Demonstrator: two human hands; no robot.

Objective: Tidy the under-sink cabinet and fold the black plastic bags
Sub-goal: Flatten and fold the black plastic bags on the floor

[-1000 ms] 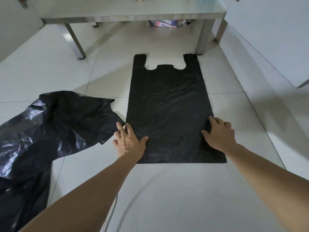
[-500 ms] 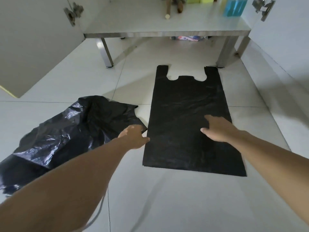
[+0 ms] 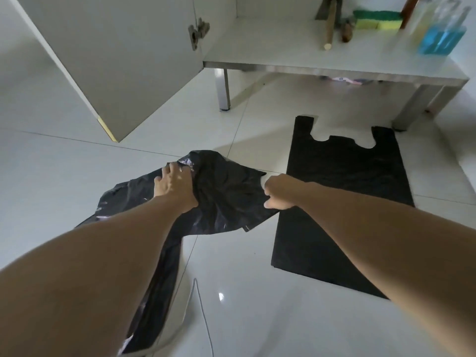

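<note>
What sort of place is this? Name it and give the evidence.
Probably a home kitchen floor by an open under-sink cabinet: open cabinet door, sponges and blue cleaner bottle on its shelf, glossy white floor tiles.

The white tiled floor [image 3: 77, 161] bears a flat black bag [image 3: 342, 191] beside a crumpled black bag [image 3: 226, 199].
</note>
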